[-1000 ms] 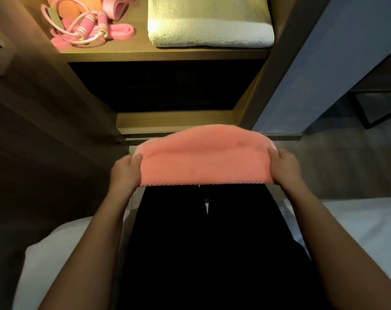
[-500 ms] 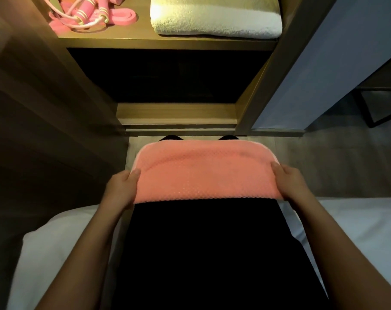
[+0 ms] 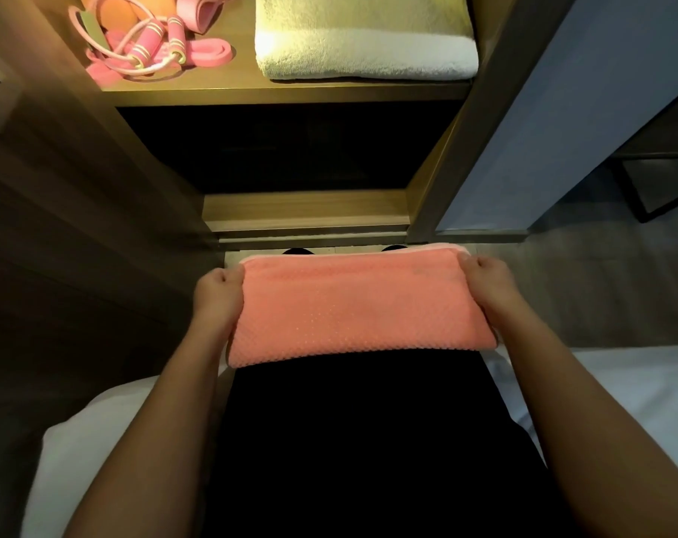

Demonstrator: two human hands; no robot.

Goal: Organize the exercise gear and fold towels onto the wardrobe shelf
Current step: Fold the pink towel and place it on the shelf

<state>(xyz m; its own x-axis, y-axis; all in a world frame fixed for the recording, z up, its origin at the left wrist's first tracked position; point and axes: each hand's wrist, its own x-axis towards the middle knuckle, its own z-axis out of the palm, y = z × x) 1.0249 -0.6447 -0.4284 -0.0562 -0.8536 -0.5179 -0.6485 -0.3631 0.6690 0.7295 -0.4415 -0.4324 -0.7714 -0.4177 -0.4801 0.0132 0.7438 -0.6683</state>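
The folded pink towel (image 3: 349, 308) is being held flat over the lap (image 3: 349, 429), its left end being clamped by the left hand (image 3: 217, 300), its right end by the right hand (image 3: 489, 283). Above, the wardrobe shelf (image 3: 291, 95) is being occupied by a folded white towel (image 3: 364, 44) at its right end, a pink jump rope (image 3: 147, 52) at its left.

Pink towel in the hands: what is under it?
The pink towel, gripped by the left hand and right hand, covers black-clothed legs; whether it touches them is hidden.
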